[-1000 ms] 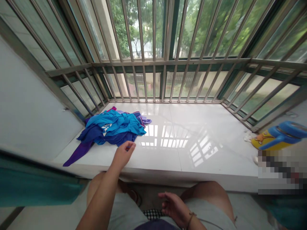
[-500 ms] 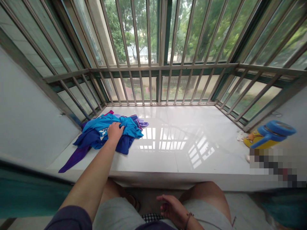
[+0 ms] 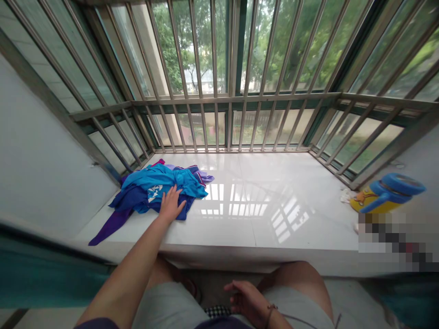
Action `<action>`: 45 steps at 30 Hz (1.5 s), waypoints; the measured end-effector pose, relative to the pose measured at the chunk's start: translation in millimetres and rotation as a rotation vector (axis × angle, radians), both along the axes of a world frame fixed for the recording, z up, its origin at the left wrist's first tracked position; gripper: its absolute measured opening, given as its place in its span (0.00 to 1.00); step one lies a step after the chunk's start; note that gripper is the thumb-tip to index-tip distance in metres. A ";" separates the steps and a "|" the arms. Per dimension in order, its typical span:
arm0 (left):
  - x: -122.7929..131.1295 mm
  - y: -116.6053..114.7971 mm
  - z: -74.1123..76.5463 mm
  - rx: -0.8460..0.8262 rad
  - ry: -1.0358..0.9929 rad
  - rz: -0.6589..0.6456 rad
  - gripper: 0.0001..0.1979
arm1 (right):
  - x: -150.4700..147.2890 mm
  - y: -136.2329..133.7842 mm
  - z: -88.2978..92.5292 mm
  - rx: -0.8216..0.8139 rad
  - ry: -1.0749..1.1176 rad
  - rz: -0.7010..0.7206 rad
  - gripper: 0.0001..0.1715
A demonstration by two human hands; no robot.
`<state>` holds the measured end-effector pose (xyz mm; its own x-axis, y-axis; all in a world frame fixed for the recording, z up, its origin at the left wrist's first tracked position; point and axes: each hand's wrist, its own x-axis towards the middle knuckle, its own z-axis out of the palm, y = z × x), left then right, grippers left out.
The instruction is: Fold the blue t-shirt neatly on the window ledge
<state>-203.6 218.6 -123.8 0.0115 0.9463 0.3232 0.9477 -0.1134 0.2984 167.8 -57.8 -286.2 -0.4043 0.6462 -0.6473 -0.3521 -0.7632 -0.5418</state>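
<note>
A crumpled pile of clothes lies on the left part of the white ledge. Its top piece is a bright blue garment with a white print, and darker blue cloth shows at the near edge. A purple sleeve-like piece sticks out toward the front left. My left hand rests on the near side of the pile, fingers spread over the cloth and not gripping it. Above my lap hangs my right hand, loosely curled with thumb and fingers apart, holding nothing.
The glossy white ledge reaches back to metal window bars. At its right end stands a blue and yellow bottle beside a blurred-out patch. A teal curtain hangs at the lower left.
My left hand has drawn back from the top of the blue garment to the pile's near side, and its fingers have spread. The right hand stays where it was.
</note>
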 end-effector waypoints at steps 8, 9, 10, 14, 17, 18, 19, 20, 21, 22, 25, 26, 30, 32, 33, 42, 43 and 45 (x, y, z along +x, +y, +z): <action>10.6 -43.1 -29.9 -0.037 0.066 -0.060 0.20 | -1.2 -1.1 1.3 0.014 -0.025 0.031 0.33; 9.9 -42.6 -29.1 -0.041 0.055 -0.062 0.20 | -0.8 -1.0 1.6 0.015 -0.028 0.030 0.33; 9.3 -41.7 -28.6 -0.044 0.042 -0.061 0.19 | -0.5 -1.0 1.8 0.019 -0.029 0.028 0.32; 9.1 -39.2 -28.7 -0.039 0.004 -0.053 0.18 | 0.1 -1.5 -0.3 0.032 -0.030 0.033 0.31; 9.5 -39.3 -29.6 -0.027 -0.011 -0.053 0.17 | -0.1 -2.1 -2.9 0.037 -0.037 0.037 0.30; 9.5 -39.4 -29.8 -0.024 -0.014 -0.051 0.17 | 0.0 -2.3 -3.4 0.038 -0.035 0.036 0.29; 9.4 -39.4 -29.8 -0.022 -0.014 -0.050 0.17 | 0.2 -2.3 -3.5 0.039 -0.032 0.034 0.29; 9.3 -39.3 -29.9 -0.021 -0.014 -0.049 0.16 | 0.5 -2.3 -3.3 0.037 -0.030 0.033 0.29; 9.2 -39.2 -29.9 -0.021 -0.012 -0.049 0.16 | 0.9 -2.2 -2.9 0.033 -0.030 0.032 0.29; 9.1 -39.1 -29.9 -0.022 -0.012 -0.049 0.17 | 1.4 -2.1 -2.2 0.030 -0.033 0.029 0.29; 9.0 -38.6 -30.4 -0.021 -0.012 -0.051 0.17 | 2.8 -2.0 0.5 0.037 -0.039 0.026 0.30; 8.9 -38.5 -30.8 -0.018 -0.012 -0.051 0.16 | 3.1 -2.1 1.5 0.040 -0.039 0.026 0.30; 8.8 -38.1 -32.3 -0.006 -0.009 -0.051 0.16 | 3.3 -2.7 5.0 0.045 -0.038 0.021 0.28; 8.8 -38.1 -32.5 -0.009 -0.011 -0.052 0.16 | 2.9 -2.5 5.7 0.044 -0.044 0.015 0.28; 8.9 -38.1 -32.3 -0.010 -0.014 -0.052 0.16 | 2.6 -2.1 5.8 0.043 -0.050 0.010 0.27; 11.3 -39.9 -27.4 -0.019 -0.041 -0.040 0.15 | -0.3 6.9 2.4 0.041 -0.143 0.016 0.26; 11.4 -40.1 -27.4 -0.016 -0.046 -0.039 0.15 | -0.5 7.4 1.6 0.038 -0.147 0.010 0.26; 11.5 -40.1 -27.6 -0.012 -0.050 -0.041 0.15 | -0.7 7.9 -0.5 0.030 -0.145 -0.001 0.26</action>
